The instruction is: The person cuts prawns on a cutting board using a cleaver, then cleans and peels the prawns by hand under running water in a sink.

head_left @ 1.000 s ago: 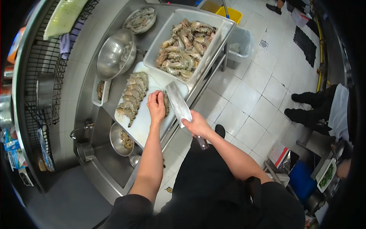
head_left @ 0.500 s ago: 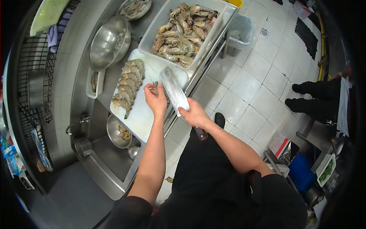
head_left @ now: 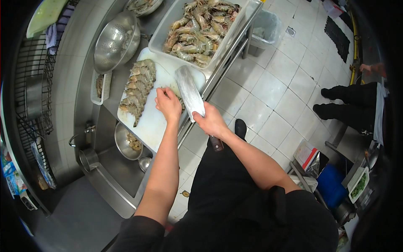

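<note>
My right hand (head_left: pixel 212 120) grips a cleaver (head_left: pixel 189 92) with a broad steel blade and a dark handle. Its blade reaches over the right side of a white cutting board (head_left: pixel 153 124). Close to the blade's left side is my left hand (head_left: pixel 168 104), its fingers curled together; whatever they hold is hidden. Part of a shrimp (head_left: pixel 181 102) shows between that hand and the blade. On the board's left half, a row of shrimp (head_left: pixel 138 88) lies overlapped.
A white tub (head_left: pixel 157 43) full of shrimp stands beyond the board. To the left are a steel colander (head_left: pixel 110 46), a white basket (head_left: pixel 105 90) and a sink (head_left: pixel 119 174) with a steel bowl (head_left: pixel 119 143). Another person's legs (head_left: pixel 352 101) appear at right.
The view has shifted slightly. My left hand has turned, and the shrimp that showed at its fingers is now mostly hidden. The cleaver stays in my right hand.
</note>
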Tool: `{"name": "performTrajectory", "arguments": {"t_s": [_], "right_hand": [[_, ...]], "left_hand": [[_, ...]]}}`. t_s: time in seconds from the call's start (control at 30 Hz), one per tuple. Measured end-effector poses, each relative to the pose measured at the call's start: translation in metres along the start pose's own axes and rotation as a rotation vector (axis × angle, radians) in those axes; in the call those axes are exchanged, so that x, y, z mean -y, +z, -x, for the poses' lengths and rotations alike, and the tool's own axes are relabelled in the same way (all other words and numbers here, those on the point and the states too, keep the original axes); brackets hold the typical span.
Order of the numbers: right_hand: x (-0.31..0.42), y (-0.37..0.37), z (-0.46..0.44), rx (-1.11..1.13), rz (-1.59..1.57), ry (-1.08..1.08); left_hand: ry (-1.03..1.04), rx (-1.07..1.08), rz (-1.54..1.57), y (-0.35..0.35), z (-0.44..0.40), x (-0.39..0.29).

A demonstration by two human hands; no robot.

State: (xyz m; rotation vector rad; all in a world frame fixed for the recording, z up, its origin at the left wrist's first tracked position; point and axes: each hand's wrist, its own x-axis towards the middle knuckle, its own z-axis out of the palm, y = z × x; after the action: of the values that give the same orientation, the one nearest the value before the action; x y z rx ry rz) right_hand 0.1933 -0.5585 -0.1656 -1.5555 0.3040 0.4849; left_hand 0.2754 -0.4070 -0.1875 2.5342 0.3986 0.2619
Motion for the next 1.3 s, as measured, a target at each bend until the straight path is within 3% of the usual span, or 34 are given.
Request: {"name": "performTrajectory", "arguments": {"t_s": [0.17, 0.23, 0.4, 0.63, 0.8, 0.97, 1.1, 1.13, 1.23, 1.3], "right_hand": [[0.000, 0.008, 0.003, -0.026, 0.020, -0.001], [-0.013, 0.019, 0.011, -0.153, 0.018, -0.159], [-0.022, 0.021, 0.045, -0.081, 0.089, -0.051], [-0.019, 0.024, 0.040, -0.074, 0.056, -0.042], [-0.022, 0.030, 0.017, -0.156, 0.066, -0.153], [-0.032, 0.035, 0.036, -0.174, 0.023, -0.171], [-0.020, 0.029, 0.020, -0.146, 0.042, -0.079], [-0.021, 0.033, -0.002, -0.239, 0.060, -0.242], [-0.026, 0.034, 0.016, -0.182, -0.002, -0.155], [-0.035, 0.035, 0.042, -0.179, 0.067, -0.248]], "left_hand": [[0.008, -0.007, -0.066, 0.003, 0.000, -0.001], [0.009, -0.001, -0.073, 0.003, -0.002, -0.006], [0.002, 0.023, -0.124, 0.002, 0.001, -0.003], [0.019, -0.014, -0.129, 0.003, -0.001, -0.001], [0.104, -0.058, -0.110, 0.004, -0.001, 0.000], [0.045, -0.005, -0.096, 0.003, 0.000, 0.001], [0.139, -0.090, -0.123, 0.009, -0.001, 0.004], [0.138, -0.096, -0.123, 0.009, -0.003, 0.003], [0.083, -0.040, -0.113, 0.005, -0.003, 0.004], [0.056, -0.036, -0.132, 0.007, -0.002, 0.002]]}}
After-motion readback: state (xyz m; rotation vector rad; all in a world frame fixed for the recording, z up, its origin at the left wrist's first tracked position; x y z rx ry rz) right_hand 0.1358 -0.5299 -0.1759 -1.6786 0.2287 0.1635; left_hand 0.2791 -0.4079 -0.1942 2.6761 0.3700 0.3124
